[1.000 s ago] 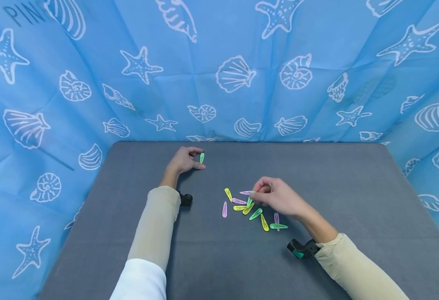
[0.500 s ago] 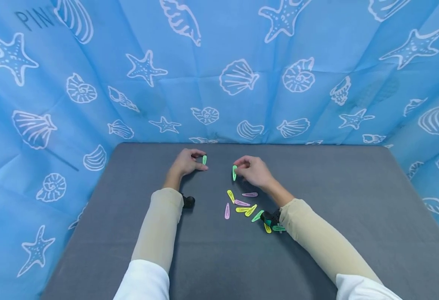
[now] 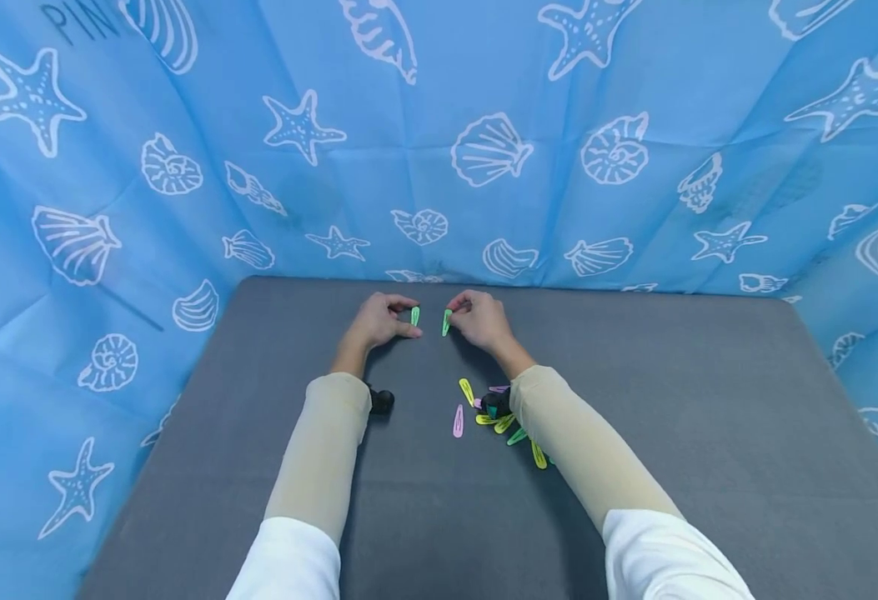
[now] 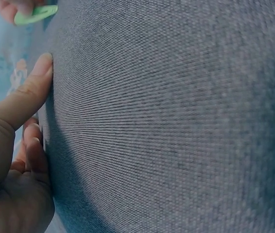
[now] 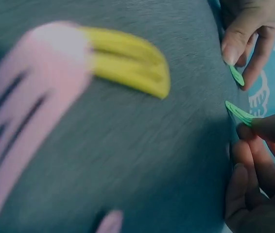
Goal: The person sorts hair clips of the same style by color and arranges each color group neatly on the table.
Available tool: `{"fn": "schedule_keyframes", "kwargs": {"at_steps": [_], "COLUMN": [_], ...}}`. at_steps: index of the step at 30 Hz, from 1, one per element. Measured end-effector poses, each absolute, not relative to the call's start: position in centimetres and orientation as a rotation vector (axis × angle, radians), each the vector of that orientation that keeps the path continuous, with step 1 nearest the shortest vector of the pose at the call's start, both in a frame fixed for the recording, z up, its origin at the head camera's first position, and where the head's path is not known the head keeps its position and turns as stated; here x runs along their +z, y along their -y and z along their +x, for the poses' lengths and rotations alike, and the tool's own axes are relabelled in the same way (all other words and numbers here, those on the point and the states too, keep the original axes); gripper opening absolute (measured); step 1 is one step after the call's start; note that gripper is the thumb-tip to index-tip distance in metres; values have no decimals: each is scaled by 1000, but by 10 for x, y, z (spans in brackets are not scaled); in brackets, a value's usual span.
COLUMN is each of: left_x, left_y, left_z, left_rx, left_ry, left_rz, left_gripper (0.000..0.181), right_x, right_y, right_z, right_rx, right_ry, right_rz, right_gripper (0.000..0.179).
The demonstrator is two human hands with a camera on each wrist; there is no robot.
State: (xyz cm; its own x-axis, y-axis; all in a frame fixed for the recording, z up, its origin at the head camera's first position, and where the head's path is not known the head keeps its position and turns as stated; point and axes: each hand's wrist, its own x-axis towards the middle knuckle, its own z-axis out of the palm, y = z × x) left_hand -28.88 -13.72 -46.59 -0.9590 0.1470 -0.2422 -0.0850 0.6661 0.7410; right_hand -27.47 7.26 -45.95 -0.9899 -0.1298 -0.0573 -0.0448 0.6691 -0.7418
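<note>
At the back of the grey table, my left hand has its thumb and index finger at the two ends of a green snap hair clip. In the left wrist view that clip is hidden behind the thumb. To the right, my right hand pinches a second green hair clip between thumb and fingertip. The right wrist view has this clip pointing away from the fingers, a short gap from the left hand's clip.
Several loose snap clips lie nearer me: yellow, pink, green. My right forearm and wrist camera cover part of this pile. A blue shell-patterned curtain hangs behind the table.
My right hand has lifted a green clip from the pile and carried it back and left, close to the left hand. The left hand has stayed nearly still at its clip.
</note>
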Motion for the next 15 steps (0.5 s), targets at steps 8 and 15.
{"fn": "schedule_keyframes", "kwargs": {"at_steps": [8, 15], "left_x": [-465, -470], "left_y": [138, 138], "left_z": [-290, -291], "left_rx": [1173, 1151], "left_ry": [-2603, -2613], "left_rz": [63, 69], "left_gripper": [58, 58], "right_x": [-464, -467], "right_y": [-59, -54], "right_z": [-290, -289], "right_rx": [-1116, -1015], "right_ry": [-2835, -2852], "right_rz": [-76, -67], "right_gripper": [14, 20]}}
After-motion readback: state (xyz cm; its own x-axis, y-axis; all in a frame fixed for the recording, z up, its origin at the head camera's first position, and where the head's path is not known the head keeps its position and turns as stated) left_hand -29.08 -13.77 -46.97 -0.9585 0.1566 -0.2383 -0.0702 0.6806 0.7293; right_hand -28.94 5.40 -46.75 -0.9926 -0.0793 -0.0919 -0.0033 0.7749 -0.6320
